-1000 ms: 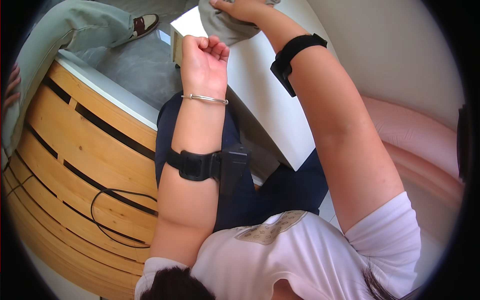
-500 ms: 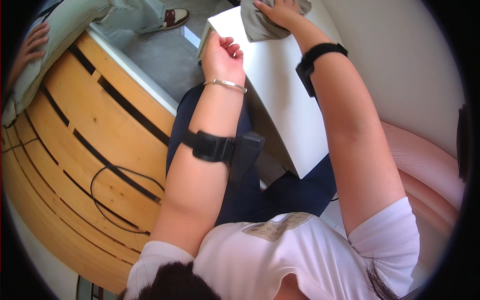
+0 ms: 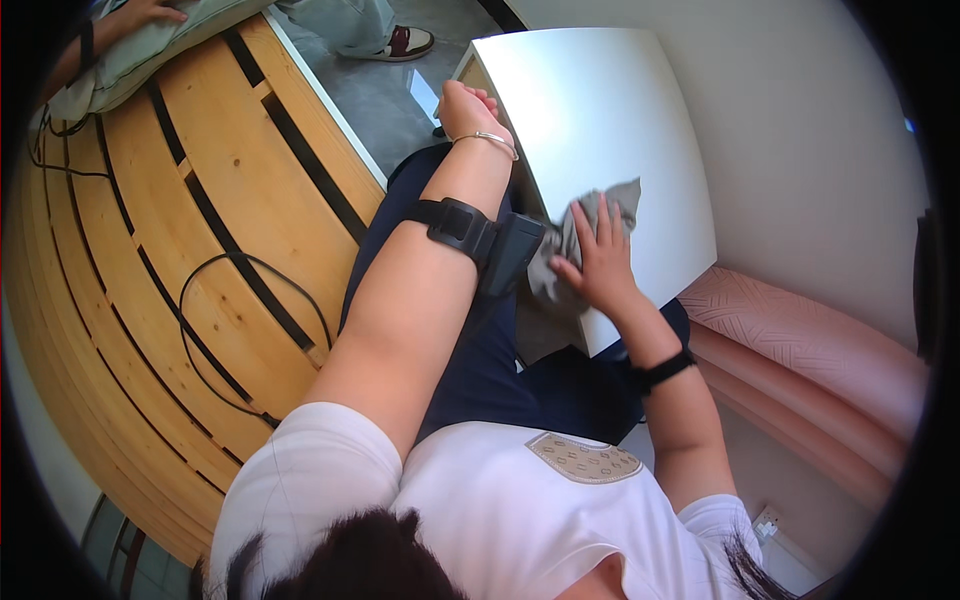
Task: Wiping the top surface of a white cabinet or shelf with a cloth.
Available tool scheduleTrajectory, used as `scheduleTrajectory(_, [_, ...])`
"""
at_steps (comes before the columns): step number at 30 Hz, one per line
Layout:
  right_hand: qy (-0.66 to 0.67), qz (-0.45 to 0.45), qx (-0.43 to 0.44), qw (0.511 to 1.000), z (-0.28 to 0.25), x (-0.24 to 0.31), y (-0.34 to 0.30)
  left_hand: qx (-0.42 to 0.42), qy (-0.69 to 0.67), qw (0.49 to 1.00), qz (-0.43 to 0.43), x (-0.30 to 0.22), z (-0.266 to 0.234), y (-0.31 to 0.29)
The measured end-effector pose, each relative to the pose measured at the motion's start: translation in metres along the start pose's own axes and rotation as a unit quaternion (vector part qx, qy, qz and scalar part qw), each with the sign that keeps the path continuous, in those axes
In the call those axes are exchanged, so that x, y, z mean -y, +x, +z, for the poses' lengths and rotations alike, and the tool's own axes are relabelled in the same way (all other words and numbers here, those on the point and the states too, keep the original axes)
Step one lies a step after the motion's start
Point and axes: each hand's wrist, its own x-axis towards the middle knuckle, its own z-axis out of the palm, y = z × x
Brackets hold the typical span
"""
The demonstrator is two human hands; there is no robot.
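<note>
A crumpled grey-brown cloth lies over the near left edge of a white tabletop, part of it hanging down the side. My right hand presses flat on this cloth, fingers stretched and spread, thumb apart. Farther off, beside the table's far left corner, my left hand is curled into a loose fist, and nothing shows in it. A silvery bangle circles that wrist. A black strap with a box-shaped device sits on my left forearm; another black strap is on the right.
Left of me is a slatted wooden bench or bed base with a black cable on it. Another person's hand rests on a pale cushion at the far left; a shoe is on the floor. Pink padding lies along the right wall.
My right hand has drawn the cloth from the table's far end back toward me, to its near left edge. The left hand stays curled by the far corner. My view has shifted.
</note>
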Motion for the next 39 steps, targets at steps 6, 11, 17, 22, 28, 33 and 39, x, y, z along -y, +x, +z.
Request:
scheduleTrajectory(6, [0.025, -0.023, 0.028, 0.999, 0.005, -0.006, -0.048, 0.0, 0.021, 1.0, -0.017, 0.005, 0.008, -0.016])
scheduleTrajectory(11, [0.022, 0.011, 0.033, 0.999, 0.007, 0.007, -0.026, 0.096, 0.001, 0.995, -0.021, 0.022, 0.006, 0.003])
scheduleTrajectory(17, [0.012, -0.012, 0.003, 1.0, 0.007, 0.009, 0.039, 0.057, -0.028, 0.997, -0.041, 0.007, 0.015, -0.013])
scheduleTrajectory(22, [-0.003, -0.055, -0.02, 0.998, 0.0, 0.016, 0.12, 0.045, -0.06, 0.993, -0.096, -0.003, 0.011, -0.011])
scheduleTrajectory(28, [0.035, -0.102, -0.017, 0.994, -0.006, 0.005, 0.179, 0.053, -0.061, 0.994, -0.073, -0.008, 0.016, -0.01])
scheduleTrajectory(33, [0.049, -0.112, 0.015, 0.992, -0.011, 0.002, 0.184, 0.052, -0.056, 0.994, -0.076, -0.012, 0.018, -0.01])
scheduleTrajectory(39, [0.015, -0.118, -0.015, 0.993, -0.008, 0.002, 0.185, 0.062, -0.057, 0.993, -0.084, -0.005, 0.013, 0.003])
